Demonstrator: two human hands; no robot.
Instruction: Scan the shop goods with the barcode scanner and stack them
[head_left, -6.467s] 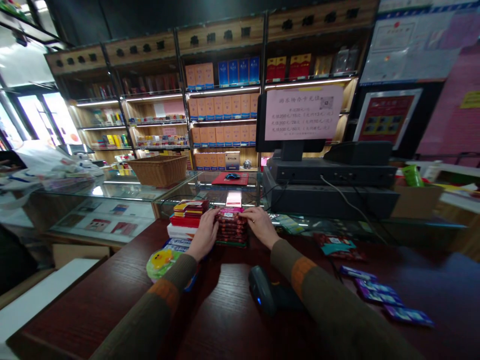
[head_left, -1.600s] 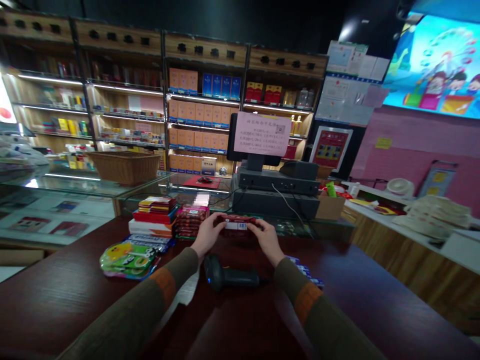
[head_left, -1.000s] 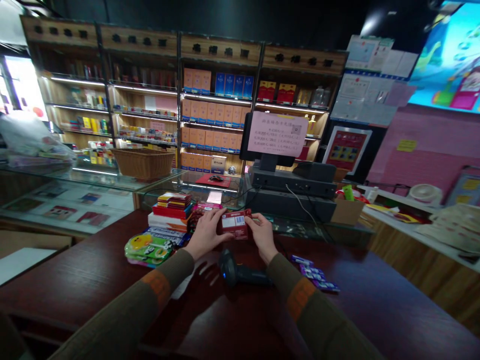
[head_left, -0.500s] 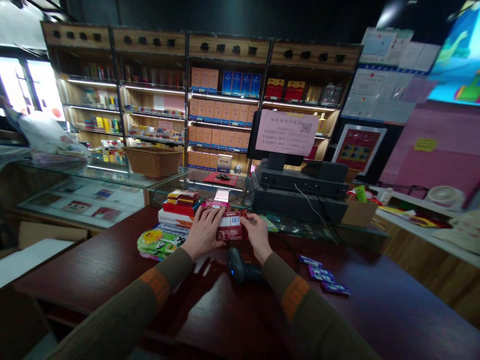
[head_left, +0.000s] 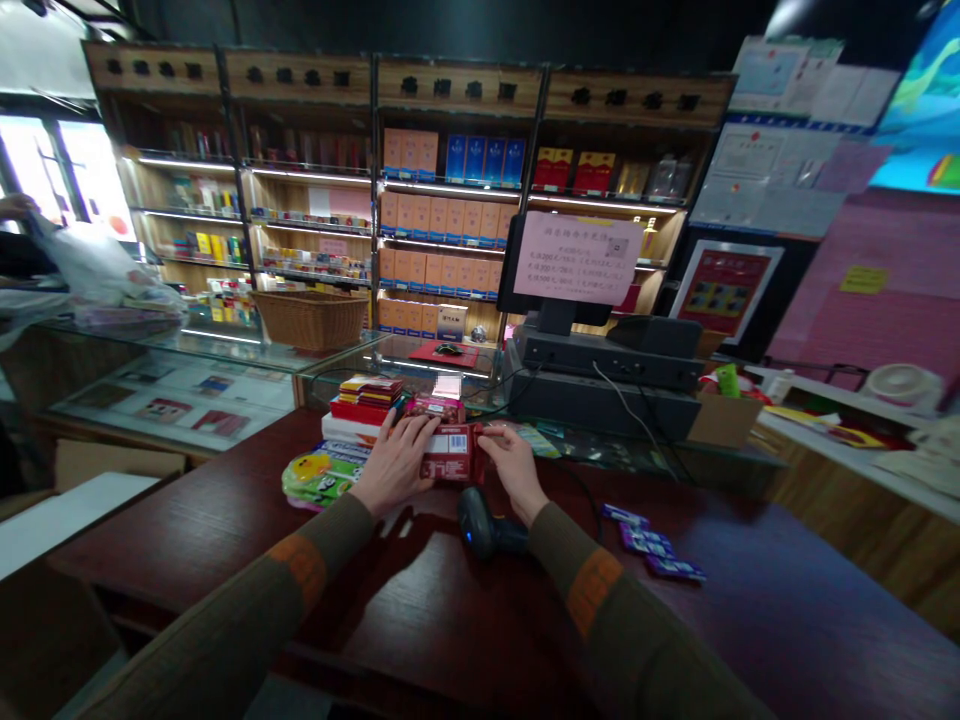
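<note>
My left hand (head_left: 397, 464) is closed over the left end of a dark red snack packet (head_left: 454, 466) with a barcode panel facing me. At its other end, the fingers of my right hand (head_left: 511, 464) pinch the wrapper. Behind the packet lies another reddish pack (head_left: 436, 407), partly hidden. A black barcode scanner (head_left: 480, 522) with a blue light rests on the table just below my right hand. Left of my left hand are green packs with a yellow duck (head_left: 321, 478) and a stack of red and yellow boxes (head_left: 367, 395).
Several purple packets (head_left: 646, 541) lie on the dark red table (head_left: 420, 640) at the right. A monitor (head_left: 574, 262) on a cash register base (head_left: 600, 385) stands behind. A wicker basket (head_left: 311, 318) sits on the glass counter; a person's hand (head_left: 16, 205) is by a plastic bag (head_left: 97, 265).
My left hand has shifted slightly left along the packet, uncovering more of the reddish pack behind. The packet has moved a little left, and its right end now shows more.
</note>
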